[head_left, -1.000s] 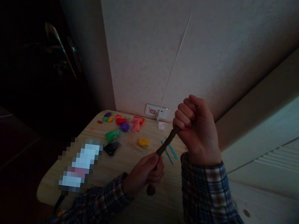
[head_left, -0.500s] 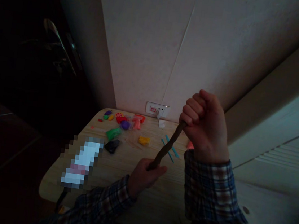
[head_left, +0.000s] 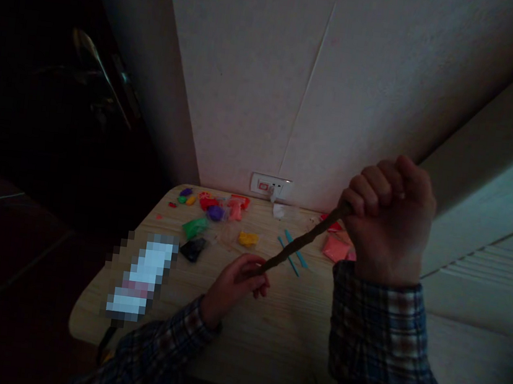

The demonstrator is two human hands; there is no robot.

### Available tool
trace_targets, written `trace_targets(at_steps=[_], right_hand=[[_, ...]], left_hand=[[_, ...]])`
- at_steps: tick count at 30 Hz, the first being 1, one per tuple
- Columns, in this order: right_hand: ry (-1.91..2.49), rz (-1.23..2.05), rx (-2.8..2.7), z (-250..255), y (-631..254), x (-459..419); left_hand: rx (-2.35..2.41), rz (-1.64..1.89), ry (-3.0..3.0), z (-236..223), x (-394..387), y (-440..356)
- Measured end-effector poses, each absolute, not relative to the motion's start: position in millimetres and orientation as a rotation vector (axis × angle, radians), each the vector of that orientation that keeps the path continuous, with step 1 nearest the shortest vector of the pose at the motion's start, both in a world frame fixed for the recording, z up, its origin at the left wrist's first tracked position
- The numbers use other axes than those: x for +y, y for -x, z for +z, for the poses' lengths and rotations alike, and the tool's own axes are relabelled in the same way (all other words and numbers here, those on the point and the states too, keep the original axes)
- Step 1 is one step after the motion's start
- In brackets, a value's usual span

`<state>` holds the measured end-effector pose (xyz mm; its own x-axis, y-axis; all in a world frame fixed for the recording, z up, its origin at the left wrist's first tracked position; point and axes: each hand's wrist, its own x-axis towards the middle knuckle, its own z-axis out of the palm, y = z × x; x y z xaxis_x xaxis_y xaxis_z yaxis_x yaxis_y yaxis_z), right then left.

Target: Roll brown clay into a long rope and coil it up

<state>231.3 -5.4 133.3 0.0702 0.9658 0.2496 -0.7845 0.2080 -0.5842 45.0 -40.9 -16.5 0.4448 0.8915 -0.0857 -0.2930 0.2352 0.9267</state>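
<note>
A long, lumpy brown clay strand (head_left: pixel 303 240) stretches slantwise through the air between my hands. My right hand (head_left: pixel 387 217), raised at the right, is closed in a fist around its upper end. Lower down, my left hand (head_left: pixel 238 283) grips the other end between thumb and fingers. Both ends of the strand are partly hidden in the hands. Behind the strand, two blue modelling tools (head_left: pixel 295 250) lie on the table. A pink clay packet (head_left: pixel 337 249) rests left of my right wrist.
On the wooden table (head_left: pixel 164 336) lie green (head_left: pixel 194 228), black (head_left: pixel 193 249), purple (head_left: pixel 215 212) and yellow clay packets (head_left: pixel 247 239). A blurred-out bright device (head_left: pixel 145 278) stands at the left. A wall socket (head_left: pixel 270 186) with a plug sits just above the table's back edge.
My right hand has moved right and my left hand slightly left and up. The clay strand between them is longer and slants less steeply. The pink packet shows more fully.
</note>
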Motion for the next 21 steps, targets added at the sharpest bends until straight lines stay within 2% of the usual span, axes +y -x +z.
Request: trace_targets(at_steps=[3, 7, 12, 15, 21], right_hand=[[0.357, 1.305, -0.702, 114.3, -246.8, -13.9], [0.559, 1.239, -0.709, 63.6, -267.9, -22.5], [1.132, 1.260, -0.941, 11.4, -275.0, -32.3], [1.318, 1.084, -1.187, 14.6, -263.6, -38.0], [1.131, 0.841, -1.562, 64.4, -225.0, -41.7]], left_hand=[[0.856, 1.098, -1.110, -4.2, -32.6, -27.9], [0.998, 1.325, -1.252, 18.9, -26.1, -12.9], [0.917, 1.461, -1.331, 40.4, -21.3, -18.1], [0.805, 1.397, -1.354, 47.9, -19.9, -27.5], [0.727, 1.283, -1.442, 60.1, -23.4, -36.2]])
